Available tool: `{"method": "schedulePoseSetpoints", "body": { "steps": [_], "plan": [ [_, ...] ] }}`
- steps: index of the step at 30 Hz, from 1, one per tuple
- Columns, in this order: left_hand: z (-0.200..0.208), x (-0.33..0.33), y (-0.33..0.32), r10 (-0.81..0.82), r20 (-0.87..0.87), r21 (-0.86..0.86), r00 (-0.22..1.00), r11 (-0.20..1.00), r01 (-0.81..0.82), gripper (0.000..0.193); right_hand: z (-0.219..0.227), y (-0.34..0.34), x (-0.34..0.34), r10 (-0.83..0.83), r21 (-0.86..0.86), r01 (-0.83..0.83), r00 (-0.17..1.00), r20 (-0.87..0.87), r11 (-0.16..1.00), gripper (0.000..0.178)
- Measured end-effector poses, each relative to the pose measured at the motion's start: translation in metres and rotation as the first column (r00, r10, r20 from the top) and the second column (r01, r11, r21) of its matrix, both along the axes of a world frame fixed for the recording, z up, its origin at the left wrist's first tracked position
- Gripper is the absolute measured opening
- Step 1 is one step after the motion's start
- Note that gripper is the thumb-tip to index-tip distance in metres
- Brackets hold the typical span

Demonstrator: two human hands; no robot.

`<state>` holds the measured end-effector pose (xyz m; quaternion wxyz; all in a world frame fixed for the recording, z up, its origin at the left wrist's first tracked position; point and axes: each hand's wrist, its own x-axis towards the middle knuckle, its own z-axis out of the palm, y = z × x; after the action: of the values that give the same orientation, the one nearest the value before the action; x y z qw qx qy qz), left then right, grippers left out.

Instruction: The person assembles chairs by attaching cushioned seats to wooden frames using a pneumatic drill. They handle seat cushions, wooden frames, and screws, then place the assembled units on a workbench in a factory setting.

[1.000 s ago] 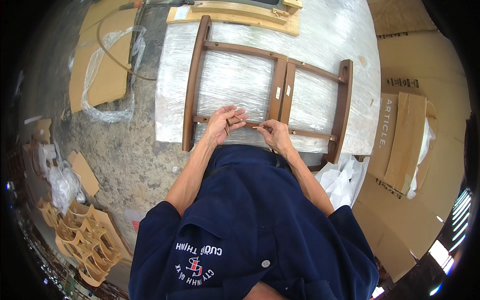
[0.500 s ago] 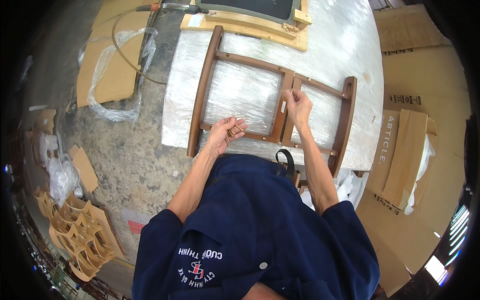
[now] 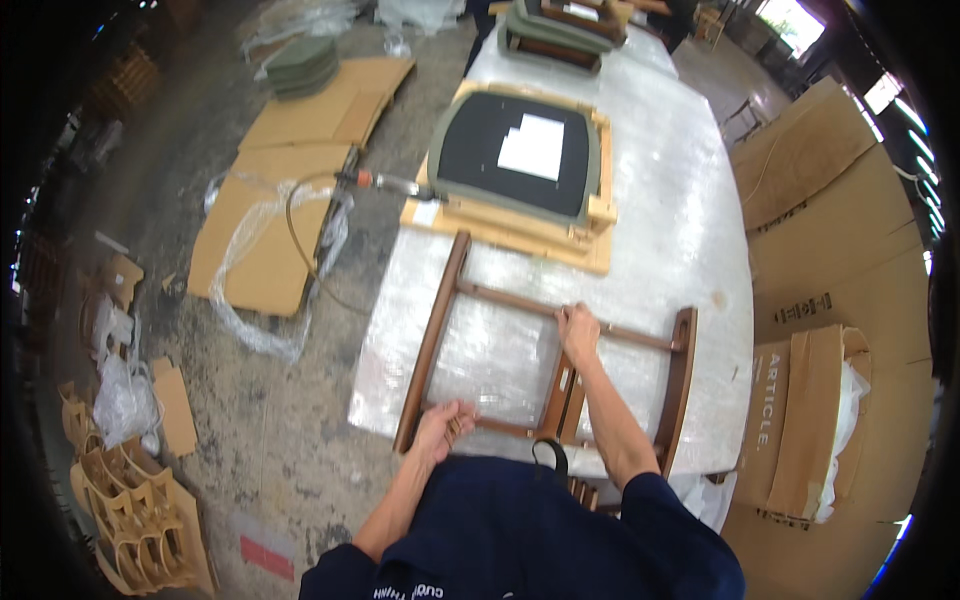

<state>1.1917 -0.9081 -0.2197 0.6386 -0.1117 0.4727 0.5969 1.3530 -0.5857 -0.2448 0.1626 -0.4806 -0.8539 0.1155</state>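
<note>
A brown wooden chair frame [image 3: 432, 345] lies flat on the plastic-wrapped table in front of me, with two long side pieces, cross rails and a double middle brace [image 3: 558, 392]. My right hand [image 3: 578, 335] is at the far rail, where the brace meets it. Its fingers are pinched together, and they hide whatever is between them. Near the frame's left near corner, my left hand [image 3: 436, 432] is curled around several thin brass-coloured bolts [image 3: 455, 428].
Beyond the frame, a green-edged padded panel [image 3: 470, 150] with white paper on it sits in a wooden jig [image 3: 520, 245]. A power driver [image 3: 390, 184] with a hose lies at its left. More panels [image 3: 560, 45] are stacked farther back. Cardboard boxes [image 3: 800, 420] stand at the right.
My view has tilted up, bringing the panel and far table into sight. My right hand has moved from beside the middle brace to the far rail. My left hand keeps the bolts.
</note>
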Motion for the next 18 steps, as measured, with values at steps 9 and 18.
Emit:
{"method": "schedulePoseSetpoints", "body": {
  "steps": [9, 18],
  "plan": [
    [-0.025, -0.003, 0.01, 0.091, 0.204, 0.106, 0.975, 0.988, -0.114, 0.026, 0.079, -0.141, -0.034, 0.357, -0.504, -0.508, 0.858, -0.37, 0.698, 0.031],
    [-0.02, -0.004, 0.016, 0.189, 0.222, -0.001, 0.957, 0.981, -0.193, 0.024, 0.061, -0.144, -0.058, 0.405, -0.38, -0.545, 0.827, -0.39, 0.747, 0.013]
  ]
}}
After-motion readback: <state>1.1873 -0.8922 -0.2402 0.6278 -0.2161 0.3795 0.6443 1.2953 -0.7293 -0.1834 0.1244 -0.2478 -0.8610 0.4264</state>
